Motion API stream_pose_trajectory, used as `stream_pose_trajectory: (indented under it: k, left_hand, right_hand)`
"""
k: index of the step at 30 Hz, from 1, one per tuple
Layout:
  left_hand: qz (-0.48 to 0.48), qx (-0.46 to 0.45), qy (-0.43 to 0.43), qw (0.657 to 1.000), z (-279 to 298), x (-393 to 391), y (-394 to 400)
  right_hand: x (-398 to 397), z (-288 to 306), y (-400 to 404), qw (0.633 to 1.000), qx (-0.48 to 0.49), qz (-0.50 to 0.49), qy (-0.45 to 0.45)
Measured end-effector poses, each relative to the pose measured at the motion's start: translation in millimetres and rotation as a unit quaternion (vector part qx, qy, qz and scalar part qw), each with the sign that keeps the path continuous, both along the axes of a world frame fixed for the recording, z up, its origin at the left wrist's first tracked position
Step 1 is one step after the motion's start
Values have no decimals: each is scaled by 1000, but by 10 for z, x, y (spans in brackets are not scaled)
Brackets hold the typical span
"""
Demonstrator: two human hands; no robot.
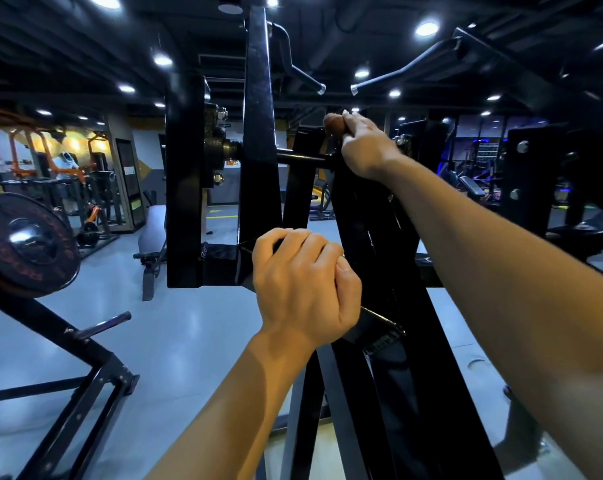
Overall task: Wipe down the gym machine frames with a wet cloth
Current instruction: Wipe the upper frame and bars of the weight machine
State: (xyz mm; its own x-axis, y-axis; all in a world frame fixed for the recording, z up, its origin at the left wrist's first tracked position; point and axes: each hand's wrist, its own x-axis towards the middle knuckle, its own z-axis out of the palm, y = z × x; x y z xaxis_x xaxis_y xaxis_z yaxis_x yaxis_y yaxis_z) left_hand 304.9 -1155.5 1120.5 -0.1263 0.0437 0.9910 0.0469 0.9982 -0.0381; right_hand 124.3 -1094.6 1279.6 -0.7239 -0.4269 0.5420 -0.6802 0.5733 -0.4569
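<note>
Fingers (294,245) of left hand (301,289) curled round black frame bar (379,325), gripping it. R hand (364,147) fingers pinching brown cloth (334,123), pressed vs upper frame post (305,147) just left of them. Weight plate (26,244) well apart, far left of both.

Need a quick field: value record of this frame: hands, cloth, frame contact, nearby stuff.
setting: gym floor, black machine frame in front
left hand: fingers curled round a lower black frame bar, gripping it
right hand: raised, holds a brown cloth against the upper frame
cloth wetness: cannot tell
weight plate: on a neighbouring machine at the left, apart from both hands
handles: two bars overhead, untouched
floor: grey, glossy
</note>
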Motion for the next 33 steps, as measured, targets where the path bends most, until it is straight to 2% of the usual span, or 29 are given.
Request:
stream_pose_trajectory:
  k: [3, 9, 11, 17, 21, 29, 33]
  left_hand:
    - [5, 7, -4, 1000, 9, 20, 27]
    - [3, 13, 10, 1000, -2, 7, 40]
    - [2, 9, 18, 1000, -4, -7, 32]
    - [-1, -7, 34, 999, -13, -39, 1]
    - [-9, -1, 36, 999, -18, -35, -7]
    - [19, -2, 6, 1000, -1, 5, -3]
    - [60, -11, -68, 996, 39, 79, 13]
  right_hand:
    - [191, -213, 111, 1000, -16, 0, 17]
    - [887, -1008, 695, 998, -27, 21, 48]
    - [803, -946, 637, 998, -39, 23, 50]
    - [86, -179, 91, 999, -36, 5, -1]
    - [70, -140, 53, 1000, -19, 1, -10]
    - [1036, -1144, 761, 995, -62, 46, 65]
    - [1447, -1508, 1074, 996, -49, 56, 53]
